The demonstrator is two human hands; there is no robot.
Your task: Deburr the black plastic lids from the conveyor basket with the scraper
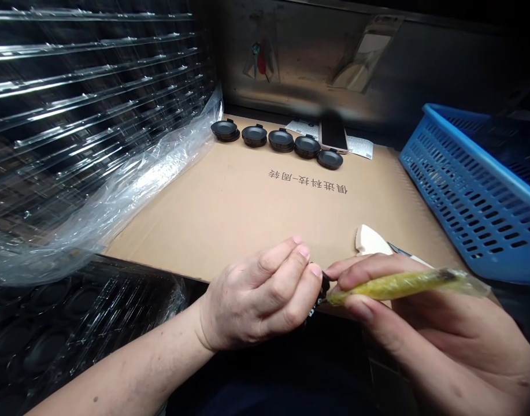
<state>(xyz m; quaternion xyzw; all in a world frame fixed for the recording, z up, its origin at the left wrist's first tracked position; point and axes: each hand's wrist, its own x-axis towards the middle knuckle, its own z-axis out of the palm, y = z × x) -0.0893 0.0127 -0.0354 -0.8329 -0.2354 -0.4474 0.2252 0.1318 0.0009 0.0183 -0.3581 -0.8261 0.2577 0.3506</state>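
My left hand [265, 294] is closed around a small black part [324, 284], mostly hidden behind the fingers. In my right hand [403, 329] is a slim yellow-handled tool [390, 287] wrapped in clear film, pinched between thumb and fingers. Its left end meets the black part; the tip itself is too small to make out. Both hands are close together at the near edge of the cardboard sheet [230, 214]. Behind my right hand lies a cream-white piece [371, 240], partly covered by it. Several round black compact-like cases [281, 138] stand in a row farther back, most of them stacked.
A phone [333, 136] rests on printed paper [360, 146] at the back. On the right stands a blue slotted basket [477, 202]. Stacked clear trays [95, 75] of black parts and a plastic sheet [160, 167] line the left. Pouches [261, 60] hang on the metal wall.
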